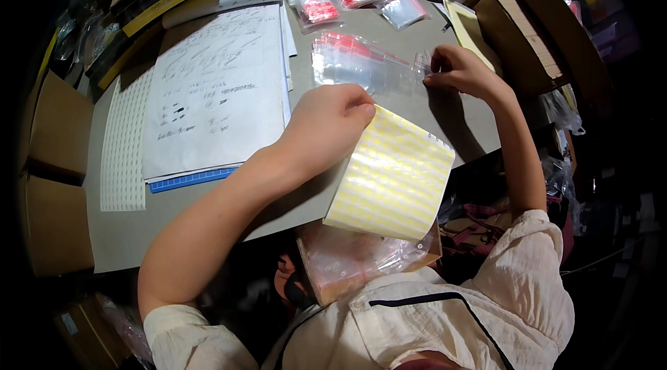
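My left hand [332, 121] is closed, its thumb and fingers pinching the upper corner of a sheet of stickers [390, 172] with yellow and white rows. The sheet slants over the table's near edge. Farther right, my right hand [464, 71] pinches the end of a small clear zip bag [421, 68]. Beside that bag lies a fanned stack of clear zip bags [347, 64] with red along their tops. Below the sheet, an open cardboard box [323, 290] holds several clear bags with small pale pieces in them; the sheet covers part of it.
On the left of the grey table [177, 231] lie handwritten papers [208, 92] over a blue board [187, 181], beside a strip of small labels [125, 148]. Bundles of zip bags [316, 7] sit at the back. Cardboard boxes [59, 127] flank the left side, and others [524, 29] stand at right.
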Demonstrator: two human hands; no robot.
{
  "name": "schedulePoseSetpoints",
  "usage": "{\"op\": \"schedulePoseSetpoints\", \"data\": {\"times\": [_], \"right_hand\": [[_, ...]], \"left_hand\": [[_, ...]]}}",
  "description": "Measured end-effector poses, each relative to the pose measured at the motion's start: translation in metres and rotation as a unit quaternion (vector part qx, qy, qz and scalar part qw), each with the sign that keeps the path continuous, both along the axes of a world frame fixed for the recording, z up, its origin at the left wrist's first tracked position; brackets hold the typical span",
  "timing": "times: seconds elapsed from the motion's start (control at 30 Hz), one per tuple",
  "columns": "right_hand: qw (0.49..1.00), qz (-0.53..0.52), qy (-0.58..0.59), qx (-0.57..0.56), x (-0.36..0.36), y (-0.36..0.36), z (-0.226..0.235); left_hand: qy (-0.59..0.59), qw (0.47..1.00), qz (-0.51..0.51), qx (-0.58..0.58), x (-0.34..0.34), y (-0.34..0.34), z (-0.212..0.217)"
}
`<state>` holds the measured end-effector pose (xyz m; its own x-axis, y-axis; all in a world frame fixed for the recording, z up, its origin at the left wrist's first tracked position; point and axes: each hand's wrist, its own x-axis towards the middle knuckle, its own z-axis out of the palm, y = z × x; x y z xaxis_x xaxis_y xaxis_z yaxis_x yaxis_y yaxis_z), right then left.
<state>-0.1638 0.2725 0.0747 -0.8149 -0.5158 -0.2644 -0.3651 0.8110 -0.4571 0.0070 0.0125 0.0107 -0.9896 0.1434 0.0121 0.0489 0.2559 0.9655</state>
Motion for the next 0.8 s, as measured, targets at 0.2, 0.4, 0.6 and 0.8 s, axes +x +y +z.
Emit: {"op": "schedulePoseSetpoints", "data": {"times": [0.2, 0.4, 0.6, 0.8], "right_hand": [[0.946, -0.004, -0.201, -0.253, 0.087, 0.016, 0.006], [0.96, 0.016, -0.074, -0.271, 0.121, 0.022, -0.022], [0.954, 0.104, 0.073, -0.27, 0.132, 0.002, -0.033], [0.921, 0.167, 0.306, -0.175, 0.134, -0.009, -0.032]], "left_hand": [[0.002, 1.0, 0.005, 0.027, -0.002, -0.003, -0.009], [-0.011, 0.992, -0.035, 0.121, 0.003, -0.001, 0.001], [0.035, 0.997, -0.065, 0.004, 0.014, 0.001, 0.001], [0.083, 0.996, -0.011, -0.035, 0.013, 0.006, 0.003]]}}
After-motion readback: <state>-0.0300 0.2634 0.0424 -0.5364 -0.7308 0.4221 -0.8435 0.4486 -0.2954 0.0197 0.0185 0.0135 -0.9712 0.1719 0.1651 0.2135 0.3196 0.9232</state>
